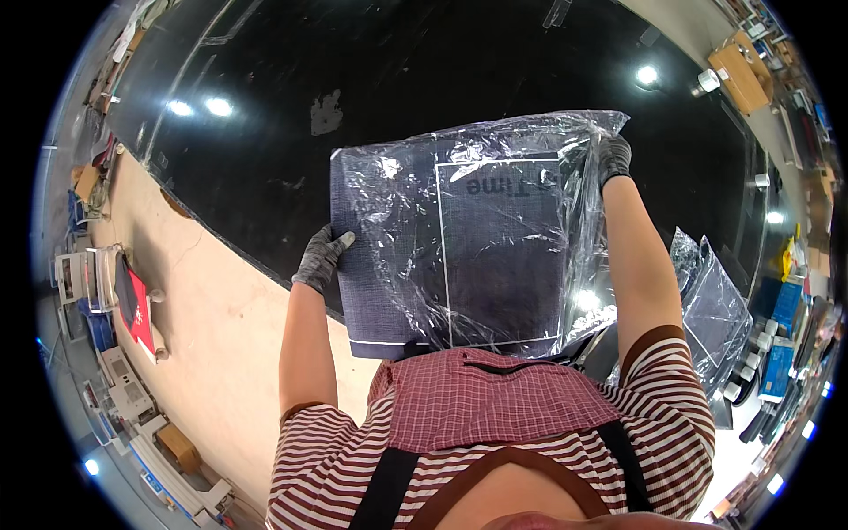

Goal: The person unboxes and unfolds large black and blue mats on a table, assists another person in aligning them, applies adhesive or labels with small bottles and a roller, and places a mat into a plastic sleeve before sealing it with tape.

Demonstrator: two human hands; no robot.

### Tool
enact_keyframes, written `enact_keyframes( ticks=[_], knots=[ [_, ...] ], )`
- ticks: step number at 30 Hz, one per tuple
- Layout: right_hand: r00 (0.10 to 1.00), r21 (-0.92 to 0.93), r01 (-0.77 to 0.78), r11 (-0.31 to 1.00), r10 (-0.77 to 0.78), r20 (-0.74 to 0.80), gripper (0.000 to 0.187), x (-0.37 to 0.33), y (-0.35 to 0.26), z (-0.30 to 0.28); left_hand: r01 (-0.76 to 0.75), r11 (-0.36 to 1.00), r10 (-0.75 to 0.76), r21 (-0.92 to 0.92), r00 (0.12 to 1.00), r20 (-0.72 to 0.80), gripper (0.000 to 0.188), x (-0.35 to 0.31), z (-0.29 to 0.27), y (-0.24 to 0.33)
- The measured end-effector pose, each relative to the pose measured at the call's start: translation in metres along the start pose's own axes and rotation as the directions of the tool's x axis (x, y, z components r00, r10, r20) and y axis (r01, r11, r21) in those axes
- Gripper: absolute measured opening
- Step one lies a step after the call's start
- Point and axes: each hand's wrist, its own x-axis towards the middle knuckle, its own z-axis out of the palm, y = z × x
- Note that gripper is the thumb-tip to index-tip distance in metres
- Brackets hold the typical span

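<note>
A flat dark navy woven mat or folded cloth (380,265) with thin white lines lies in front of my body, over the black surface. A clear, crinkled plastic bag (583,221) covers most of it, and its left strip sticks out bare. My left hand (321,256), in a grey glove, grips the mat's left edge with the thumb on top; the other fingers are partly hidden. My right hand (614,159), gloved too, is closed on the bag's upper right corner, its fingertips hidden by the plastic.
The large black tabletop (265,79) shows tape strips and a pale scuffed patch. Another bagged dark piece (711,314) lies to my right. At the far right are a wooden box (742,71) and blue boxes (777,367). Machines (128,384) stand on the left beyond the pale floor (203,327).
</note>
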Motion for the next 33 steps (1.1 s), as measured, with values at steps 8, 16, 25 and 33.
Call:
enact_keyframes(
  ticks=[8, 16, 25, 33],
  knots=[
    [0.972, 0.237, 0.122, 0.964, -0.164, 0.167, 0.024, -0.036, -0.068, 0.003, -0.003, 0.967, 0.080, 0.255, 0.953, -0.293, 0.057, 0.027, -0.022, 0.019],
    [0.997, 0.488, -0.066, 0.870, 0.033, 0.076, 0.023, 0.004, 0.062, 0.046, -0.029, 0.961, 0.142, 0.273, 0.904, -0.404, 0.051, 0.045, -0.051, 0.038],
    [0.920, 0.894, -0.373, 0.249, 0.225, 0.321, 0.041, -0.094, 0.017, -0.045, -0.264, 0.384, 0.819, 0.885, 0.540, -0.195, 0.050, 0.045, -0.101, 0.077],
    [0.984, 0.348, -0.175, 0.921, 0.172, 0.041, 0.036, -0.350, 0.081, -0.063, -0.748, -0.045, 0.384, 0.662, 0.599, 0.703, 0.072, -0.053, 0.194, 0.050]
  ],
)
